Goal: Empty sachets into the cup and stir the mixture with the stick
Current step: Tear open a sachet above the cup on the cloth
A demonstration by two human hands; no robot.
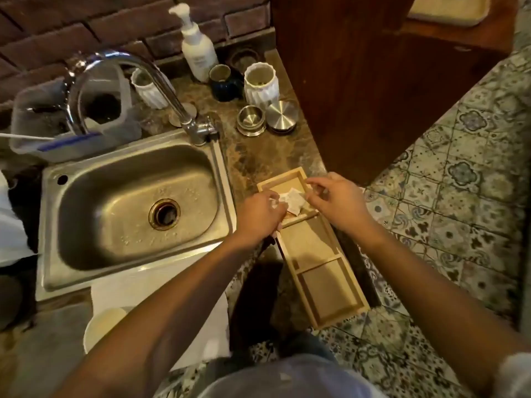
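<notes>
A long wooden tray (316, 248) with three compartments lies on the counter's right edge. Small white sachets (293, 196) lie in its far compartment. My left hand (260, 216) is at the tray's left rim, its fingers curled round a white sachet (274, 203). A thin pale tip shows under that hand; I cannot tell what it is. My right hand (336, 202) hovers over the far compartment's right rim, thumb and forefinger apart with nothing visible between them. A white cup (100, 326) stands at the lower left, partly hidden by my left forearm.
A steel sink (138, 202) with a tap (120, 81) is left of the tray. At the back stand a soap pump bottle (198, 50), white ribbed jars (261, 81) and metal tins (250, 119). A wooden cabinet (388, 81) rises to the right; the tiled floor lies below.
</notes>
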